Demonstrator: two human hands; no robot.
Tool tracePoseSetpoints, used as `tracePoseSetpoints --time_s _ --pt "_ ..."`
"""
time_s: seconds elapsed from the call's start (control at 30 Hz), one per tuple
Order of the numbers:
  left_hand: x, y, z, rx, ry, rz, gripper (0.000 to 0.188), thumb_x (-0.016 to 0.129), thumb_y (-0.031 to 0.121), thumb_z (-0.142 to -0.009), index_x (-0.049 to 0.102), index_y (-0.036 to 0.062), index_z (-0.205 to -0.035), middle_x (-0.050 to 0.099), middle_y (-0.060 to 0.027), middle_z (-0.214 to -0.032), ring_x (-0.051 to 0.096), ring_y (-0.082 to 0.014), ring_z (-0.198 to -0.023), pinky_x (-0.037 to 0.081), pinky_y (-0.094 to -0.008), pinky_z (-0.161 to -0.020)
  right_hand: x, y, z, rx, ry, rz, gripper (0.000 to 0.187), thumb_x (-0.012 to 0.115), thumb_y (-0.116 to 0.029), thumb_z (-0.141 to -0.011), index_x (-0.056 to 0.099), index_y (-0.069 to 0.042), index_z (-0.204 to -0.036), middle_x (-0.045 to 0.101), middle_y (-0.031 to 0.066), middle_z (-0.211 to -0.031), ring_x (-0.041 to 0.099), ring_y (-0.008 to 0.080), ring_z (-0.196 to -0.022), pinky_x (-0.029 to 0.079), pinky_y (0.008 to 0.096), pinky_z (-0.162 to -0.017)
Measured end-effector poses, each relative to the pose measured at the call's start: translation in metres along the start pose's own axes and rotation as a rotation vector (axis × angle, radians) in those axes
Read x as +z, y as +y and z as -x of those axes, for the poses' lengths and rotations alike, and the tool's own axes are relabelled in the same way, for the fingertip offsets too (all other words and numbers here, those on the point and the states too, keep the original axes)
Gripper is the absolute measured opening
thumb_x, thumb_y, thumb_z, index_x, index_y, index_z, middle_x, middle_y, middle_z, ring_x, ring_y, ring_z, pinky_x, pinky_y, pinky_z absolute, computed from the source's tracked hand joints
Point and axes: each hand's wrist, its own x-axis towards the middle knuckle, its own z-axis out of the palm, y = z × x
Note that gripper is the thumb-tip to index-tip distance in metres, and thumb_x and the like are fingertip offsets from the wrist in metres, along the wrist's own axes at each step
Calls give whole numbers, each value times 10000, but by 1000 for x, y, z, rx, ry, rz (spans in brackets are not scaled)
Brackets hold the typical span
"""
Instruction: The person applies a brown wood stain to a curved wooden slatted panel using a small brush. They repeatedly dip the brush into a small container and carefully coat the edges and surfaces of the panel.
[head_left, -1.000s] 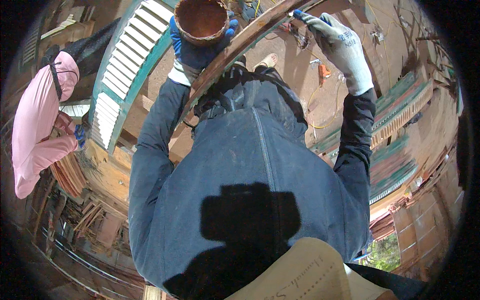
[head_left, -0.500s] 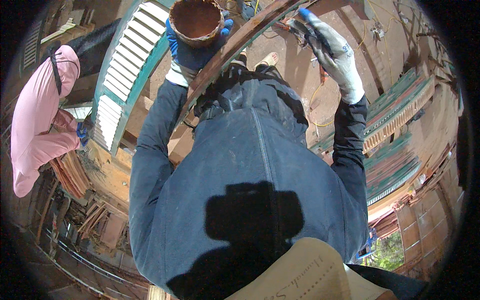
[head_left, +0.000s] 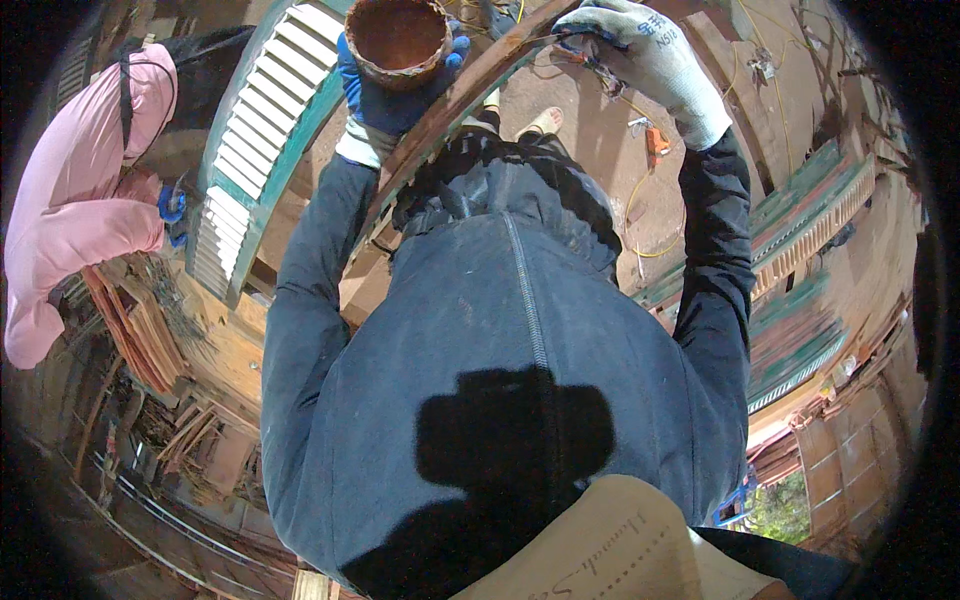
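Observation:
My left hand (head_left: 385, 110), in a white glove with a blue coated palm, is closed round a round brown pot (head_left: 402, 75). The pot has a rough, crusted rim and a reddish-brown inside. Beside it, a long curved wooden piece (head_left: 465, 95) with a green edge slants up to the right. My right hand (head_left: 630, 45), in a similar glove, is at the upper part of this wood with its fingers curled together. A thin dark thing seems to stick out from these fingers toward the wood, too small to name.
Left of the pot stands a green-framed shutter (head_left: 270, 110) with white slats. A person in pink (head_left: 90, 190) works at the far left. More shutters (head_left: 800, 235) lie stacked at right. An orange tool (head_left: 656, 144) and a yellow cord (head_left: 632, 200) are on the floor.
My right hand has moved up and left onto the wooden piece, its fingers now curled. My left hand keeps the pot in nearly the same place. The person in pink has shifted a little.

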Motion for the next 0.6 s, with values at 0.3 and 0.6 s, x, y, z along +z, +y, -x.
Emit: tracePoseSetpoints --time_s 0.3,0.6 --pt "-1 -15 -6 180 39 -453 462 633 232 -955 520 83 -1377 659 -126 -1257 644 -244 -1138 514 -398 -986 -2 7 -13 -42 -62 127 207 751 -81 -729 713 -121 -929 656 83 -848 663 314 -752 544 380 -657" --pt "3 -8 -6 -122 -61 870 475 578 284 -993 479 85 -1413 622 -141 -1315 623 -282 -1169 509 -444 -1003 -5 -12 -20 -84 -52 273 196 748 -81 -717 685 -130 -897 619 71 -785 648 295 -670 524 381 -591"
